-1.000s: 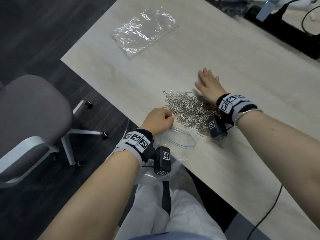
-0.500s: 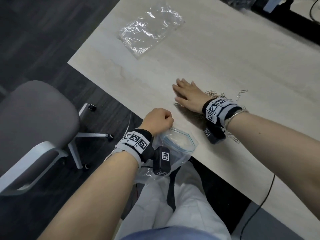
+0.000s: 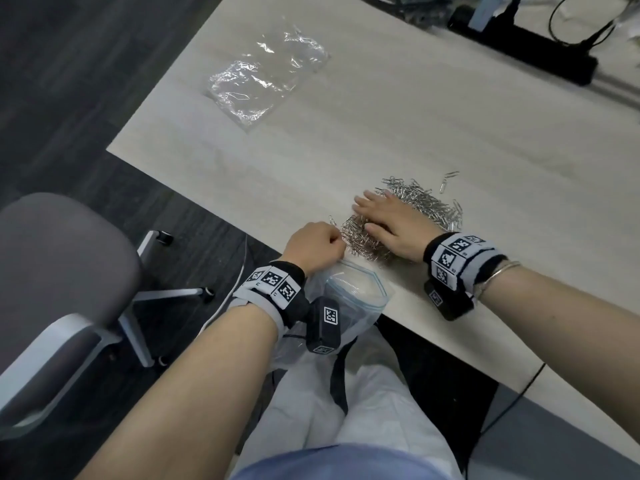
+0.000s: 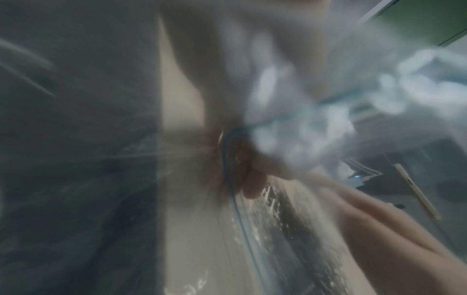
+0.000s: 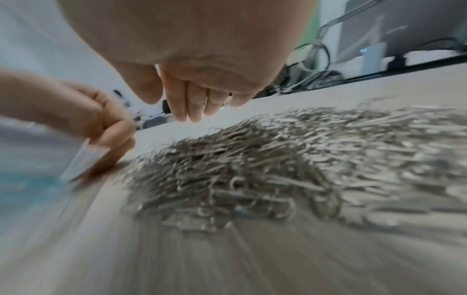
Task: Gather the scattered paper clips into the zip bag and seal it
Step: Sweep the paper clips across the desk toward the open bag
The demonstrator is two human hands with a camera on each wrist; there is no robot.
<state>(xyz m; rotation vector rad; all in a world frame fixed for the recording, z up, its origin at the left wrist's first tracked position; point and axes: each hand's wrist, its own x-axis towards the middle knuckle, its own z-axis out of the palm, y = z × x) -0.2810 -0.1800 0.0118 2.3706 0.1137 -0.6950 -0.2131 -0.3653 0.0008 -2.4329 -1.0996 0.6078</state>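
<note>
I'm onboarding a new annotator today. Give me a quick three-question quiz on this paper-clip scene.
1. True or false: the zip bag is sealed.
2. Which hand lies flat on the paper clips? A left hand; B right hand.
3. Fill in: the crumpled clear plastic lies on the ____.

Key: 1 false, its mouth gapes at the table edge; 2 B; 3 table.

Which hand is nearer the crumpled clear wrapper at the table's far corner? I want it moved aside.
Left, though narrowly. The left hand grips the zip bag at the table edge, below the wrapper. The right hand lies flat on the paper clips, further right.
</note>
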